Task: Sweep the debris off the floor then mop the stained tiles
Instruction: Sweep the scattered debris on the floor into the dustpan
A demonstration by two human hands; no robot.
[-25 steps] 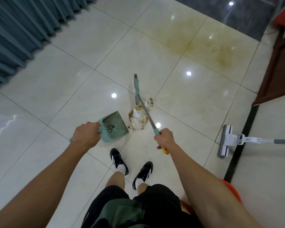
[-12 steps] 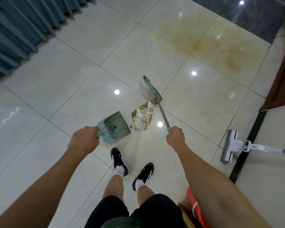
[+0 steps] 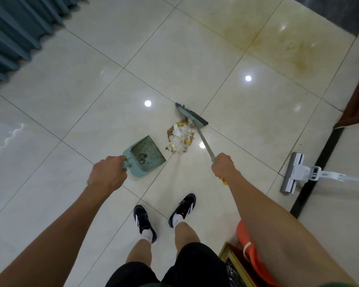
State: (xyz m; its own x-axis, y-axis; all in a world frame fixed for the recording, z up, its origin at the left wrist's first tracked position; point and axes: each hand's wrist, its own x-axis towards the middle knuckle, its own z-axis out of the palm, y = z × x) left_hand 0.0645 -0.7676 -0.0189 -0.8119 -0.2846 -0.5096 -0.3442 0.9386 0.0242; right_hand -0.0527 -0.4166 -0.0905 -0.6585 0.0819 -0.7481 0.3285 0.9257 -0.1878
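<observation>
Both fists wrapped tight: left hand (image 3: 108,172) on dustpan (image 3: 146,155), right hand (image 3: 224,165) on broom (image 3: 192,117); debris (image 3: 179,137) looks light, scatters easy.

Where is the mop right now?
The mop lies on the floor at the right edge of the head view, untouched, beside a dark floor strip and off to the right of the right hand.

Left hand (image 3: 107,172): closed round teal dustpan (image 3: 146,155) handle; pan flat on tiles, mouth toward 1 o'clock.
Right hand (image 3: 224,165): gripping broom (image 3: 192,117) shaft; head at 12 o'clock of debris pile (image 3: 179,137), touching it.
Mop (image 3: 292,172): on floor, 3 o'clock.
Stained tiles (image 3: 294,52): 1 o'clock, far.
</observation>
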